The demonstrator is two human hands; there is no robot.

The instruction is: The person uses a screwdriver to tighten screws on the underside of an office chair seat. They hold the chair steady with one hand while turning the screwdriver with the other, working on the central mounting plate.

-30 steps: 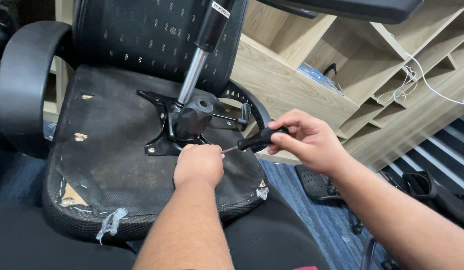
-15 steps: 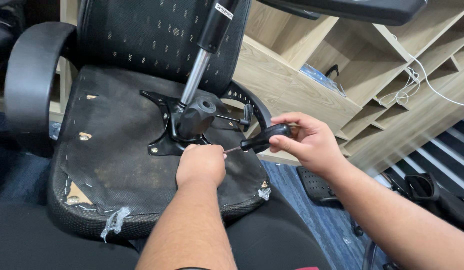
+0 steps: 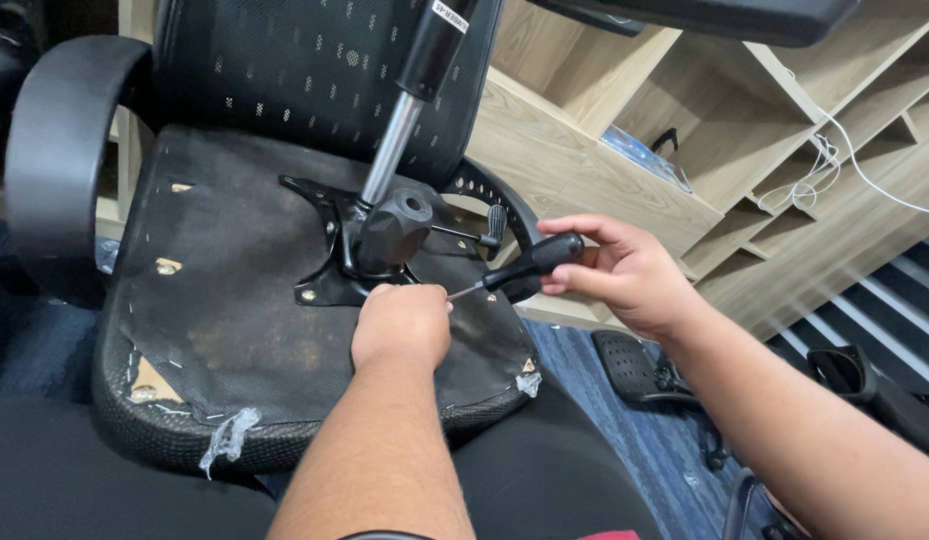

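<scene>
Office chair (image 3: pixel 235 330) lies tipped over w/ the underside of its seat facing me, worn black fabric torn at the edges. I hold a black-handled screwdriver (image 3: pixel 520 268) in my right hand (image 3: pixel 625 275), fingers wrapped tight round the handle, shaft angled down-left toward the black metal mounting plate (image 3: pixel 330 270) bolted to the seat base. My left hand (image 3: pixel 400 325) rests fisted on the fabric just beside the plate's near edge, fingers curled together; the screwdriver tip disappears behind it, so I can't tell if it pinches a screw or only steadies the tip. Gas lift cylinder (image 3: pixel 400 120) rises from the plate's hub toward top of frame. Wooden shelving (image 3: pixel 625 190) stands behind, right.

Step in hand, as I read it: working a fastener at the plate's near corner. Next move calls for tip seated square in the screw head, firm push along the shaft, left hand keeping it from slipping.
</scene>
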